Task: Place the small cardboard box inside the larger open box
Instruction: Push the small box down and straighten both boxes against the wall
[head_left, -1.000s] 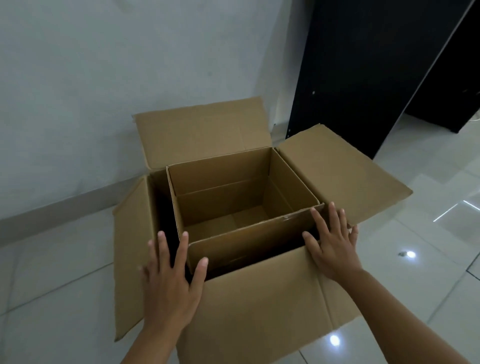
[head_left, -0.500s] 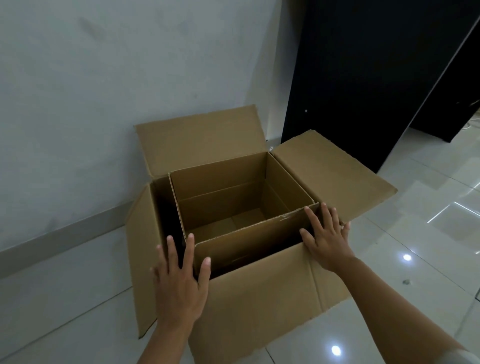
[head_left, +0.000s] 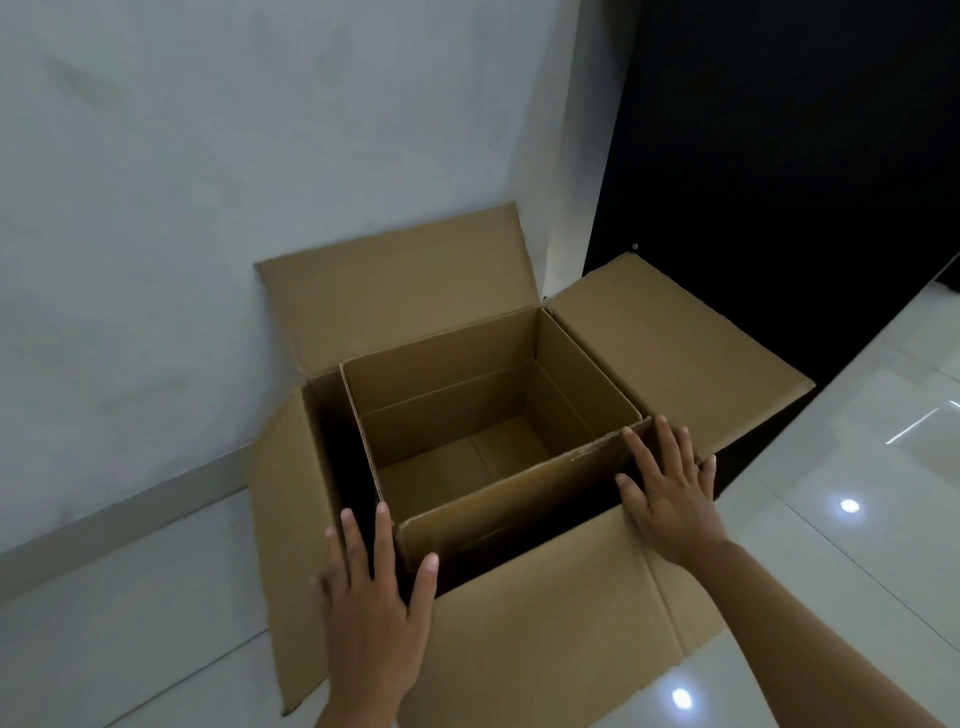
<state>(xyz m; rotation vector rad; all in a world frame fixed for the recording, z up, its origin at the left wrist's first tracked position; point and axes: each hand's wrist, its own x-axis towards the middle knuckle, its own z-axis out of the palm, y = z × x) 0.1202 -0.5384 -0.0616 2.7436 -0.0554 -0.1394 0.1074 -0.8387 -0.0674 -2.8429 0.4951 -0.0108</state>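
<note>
The small cardboard box, open-topped, sits inside the larger open box, pushed toward its far right corner. The left hand lies flat with fingers spread at the near left rim; the right hand is likewise flat and empty at the near right corner

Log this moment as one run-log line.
small brown cardboard box: inside larger open brown cardboard box | left hand: open, flat | right hand: open, flat | holding: nothing
</note>
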